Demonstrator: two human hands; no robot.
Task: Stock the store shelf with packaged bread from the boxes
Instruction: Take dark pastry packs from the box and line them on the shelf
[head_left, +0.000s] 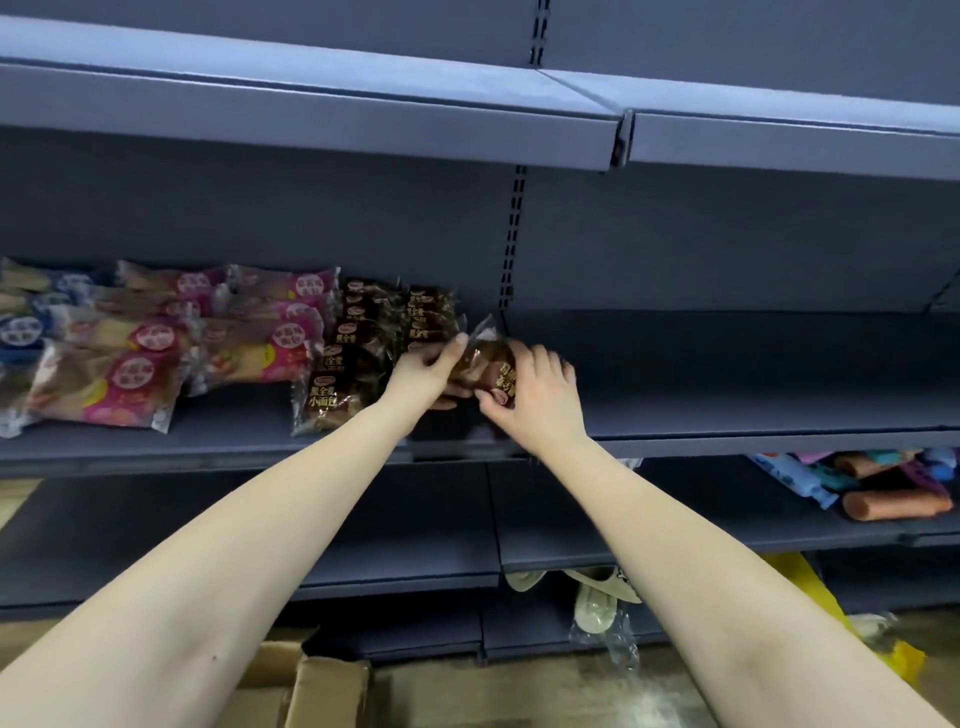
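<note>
Roughly a third of the shelf (727, 415) is stocked: pink packs (249, 343) and dark packs (353, 353) fill its left part, while the centre-right stays bare. Both hands grip one brown pack (483, 364) at mid-frame, left hand (426, 371) on its near end, right hand (535, 400) on the other. A box (322, 691) sits at the bottom left, contents hidden.

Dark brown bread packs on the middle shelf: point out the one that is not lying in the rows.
It is the brown pack held between the left hand and right hand, right of the stocked dark brown rows.
</note>
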